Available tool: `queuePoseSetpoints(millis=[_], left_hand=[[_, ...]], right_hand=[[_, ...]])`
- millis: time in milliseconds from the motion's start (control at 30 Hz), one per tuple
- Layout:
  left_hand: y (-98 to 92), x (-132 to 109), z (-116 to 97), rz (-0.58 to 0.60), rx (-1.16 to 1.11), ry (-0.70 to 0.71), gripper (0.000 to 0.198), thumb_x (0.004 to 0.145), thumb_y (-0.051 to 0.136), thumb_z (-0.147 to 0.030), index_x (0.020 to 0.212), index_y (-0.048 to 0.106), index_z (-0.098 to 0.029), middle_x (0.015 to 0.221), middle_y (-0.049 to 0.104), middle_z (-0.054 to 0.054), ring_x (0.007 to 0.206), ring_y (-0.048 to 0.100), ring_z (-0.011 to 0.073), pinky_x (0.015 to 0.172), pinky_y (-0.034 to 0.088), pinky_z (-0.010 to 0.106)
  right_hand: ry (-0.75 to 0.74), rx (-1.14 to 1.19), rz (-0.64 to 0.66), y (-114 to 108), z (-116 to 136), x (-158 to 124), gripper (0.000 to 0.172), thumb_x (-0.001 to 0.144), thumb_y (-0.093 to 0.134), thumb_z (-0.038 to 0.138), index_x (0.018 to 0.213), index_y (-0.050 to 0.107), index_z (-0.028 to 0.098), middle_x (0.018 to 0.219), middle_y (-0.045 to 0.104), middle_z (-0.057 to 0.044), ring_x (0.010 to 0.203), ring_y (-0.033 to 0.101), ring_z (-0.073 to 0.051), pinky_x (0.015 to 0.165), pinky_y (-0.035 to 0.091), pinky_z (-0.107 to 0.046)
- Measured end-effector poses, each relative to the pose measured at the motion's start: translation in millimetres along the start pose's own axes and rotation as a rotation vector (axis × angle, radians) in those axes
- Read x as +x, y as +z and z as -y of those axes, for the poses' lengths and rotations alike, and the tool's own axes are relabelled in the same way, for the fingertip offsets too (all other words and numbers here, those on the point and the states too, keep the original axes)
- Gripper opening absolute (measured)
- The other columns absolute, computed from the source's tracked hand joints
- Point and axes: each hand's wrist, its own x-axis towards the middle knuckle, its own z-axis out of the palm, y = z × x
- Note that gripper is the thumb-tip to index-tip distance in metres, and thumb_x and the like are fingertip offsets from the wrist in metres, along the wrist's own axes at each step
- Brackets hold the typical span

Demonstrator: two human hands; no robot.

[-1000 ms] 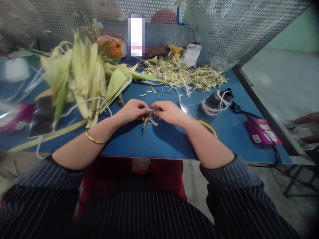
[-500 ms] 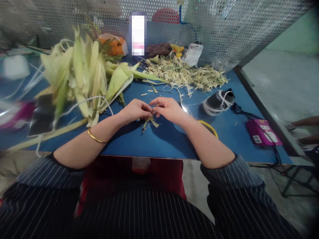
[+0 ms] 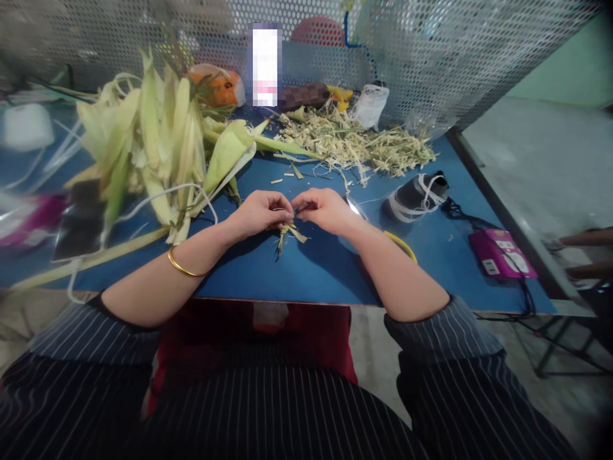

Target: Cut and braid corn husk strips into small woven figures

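Observation:
My left hand (image 3: 262, 212) pinches a small bundle of corn husk strips (image 3: 287, 235) just above the blue table; the strips' ragged ends hang below the fingers. Close beside it, my right hand (image 3: 323, 207) has its thumb and fingertips drawn together near the top of the bundle. What lies between those right fingertips is too small to make out. Partly under my right wrist is a pair of scissors with a metal blade (image 3: 355, 208) and a yellow handle (image 3: 401, 245). A black cone wound with white cord (image 3: 416, 197) lies to the right.
Large corn husks (image 3: 160, 128) are heaped at the left, near a phone (image 3: 80, 220) with a white cable. Shredded husk scraps (image 3: 354, 137) cover the back. A purple power strip (image 3: 502, 253) sits at the right edge. Behind stands a perforated metal screen (image 3: 412, 64).
Both hands stay nearly in place. The fingers have shifted slightly around the husk bundle, and more of its strips show below my left fingertips.

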Motion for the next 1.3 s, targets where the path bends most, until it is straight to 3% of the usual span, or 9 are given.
queuePoseSetpoints(millis=[200, 533, 733, 900, 967, 1033, 1133, 1300], left_hand=[[-2.0, 2, 3, 0.021, 0.018, 0.027, 0.011, 0.073, 0.073, -0.013, 0.076, 0.063, -0.012, 0.065, 0.066, 0.002, 0.052, 0.056, 0.0064, 0.049, 0.041, 0.020], [-2.6, 5, 2, -0.014, -0.037, -0.042, 0.012, 0.078, 0.073, -0.017, 0.080, 0.062, -0.013, 0.076, 0.073, 0.008, 0.055, 0.059, 0.0071, 0.048, 0.042, 0.020], [-3.7, 7, 3, -0.062, -0.069, -0.072, 0.016, 0.071, 0.079, -0.014, 0.075, 0.063, -0.013, 0.056, 0.063, 0.001, 0.050, 0.058, 0.0099, 0.049, 0.043, 0.024], [-3.9, 7, 4, -0.071, -0.062, -0.057, 0.014, 0.070, 0.076, -0.012, 0.074, 0.063, -0.013, 0.056, 0.064, 0.002, 0.049, 0.057, 0.0094, 0.049, 0.043, 0.024], [-3.8, 6, 4, -0.074, -0.056, -0.049, 0.014, 0.069, 0.076, -0.012, 0.074, 0.063, -0.013, 0.058, 0.065, 0.002, 0.050, 0.058, 0.0091, 0.049, 0.044, 0.023], [-3.5, 5, 4, -0.076, -0.041, -0.035, 0.016, 0.068, 0.077, -0.014, 0.074, 0.062, -0.013, 0.057, 0.065, 0.002, 0.050, 0.057, 0.0091, 0.048, 0.044, 0.023], [-3.4, 5, 6, -0.074, -0.006, 0.003, 0.019, 0.066, 0.078, -0.017, 0.074, 0.062, -0.014, 0.057, 0.064, 0.001, 0.049, 0.056, 0.0094, 0.047, 0.043, 0.023], [-5.9, 6, 13, -0.102, 0.150, 0.162, 0.014, 0.067, 0.074, -0.020, 0.074, 0.063, -0.014, 0.058, 0.063, 0.000, 0.049, 0.054, 0.0092, 0.048, 0.041, 0.023]], right_hand=[[-0.043, -0.164, 0.000, 4, 1, 1, 0.009, 0.077, 0.066, 0.015, 0.078, 0.074, 0.017, 0.079, 0.065, -0.002, 0.077, 0.056, -0.015, 0.077, 0.042, -0.029], [-0.032, -0.201, -0.038, -2, 5, -1, 0.010, 0.082, 0.060, 0.019, 0.074, 0.066, 0.018, 0.079, 0.064, -0.001, 0.074, 0.054, -0.013, 0.076, 0.042, -0.030], [-0.065, -0.246, 0.043, -5, 9, -4, 0.011, 0.081, 0.062, 0.022, 0.074, 0.069, 0.018, 0.080, 0.064, -0.001, 0.075, 0.055, -0.013, 0.072, 0.040, -0.028], [-0.015, 0.011, 0.066, -6, 5, -4, 0.009, 0.083, 0.061, 0.024, 0.080, 0.067, 0.017, 0.078, 0.067, -0.002, 0.067, 0.060, -0.012, 0.067, 0.045, -0.028], [0.040, 0.162, 0.004, -3, 4, -3, 0.008, 0.083, 0.058, 0.017, 0.089, 0.064, 0.017, 0.084, 0.070, -0.003, 0.067, 0.064, -0.012, 0.067, 0.050, -0.027], [0.066, 0.248, -0.024, 1, 4, -2, 0.019, 0.079, 0.053, 0.006, 0.092, 0.060, 0.018, 0.090, 0.073, -0.005, 0.070, 0.067, -0.012, 0.070, 0.053, -0.027], [0.055, 0.284, 0.019, 6, 6, -1, 0.030, 0.073, 0.046, -0.003, 0.091, 0.058, 0.018, 0.092, 0.074, -0.005, 0.076, 0.069, -0.012, 0.074, 0.055, -0.028], [0.036, 0.178, 0.048, 7, 8, -3, 0.032, 0.074, 0.045, -0.003, 0.094, 0.060, 0.016, 0.094, 0.075, -0.006, 0.074, 0.069, -0.013, 0.076, 0.054, -0.029]])
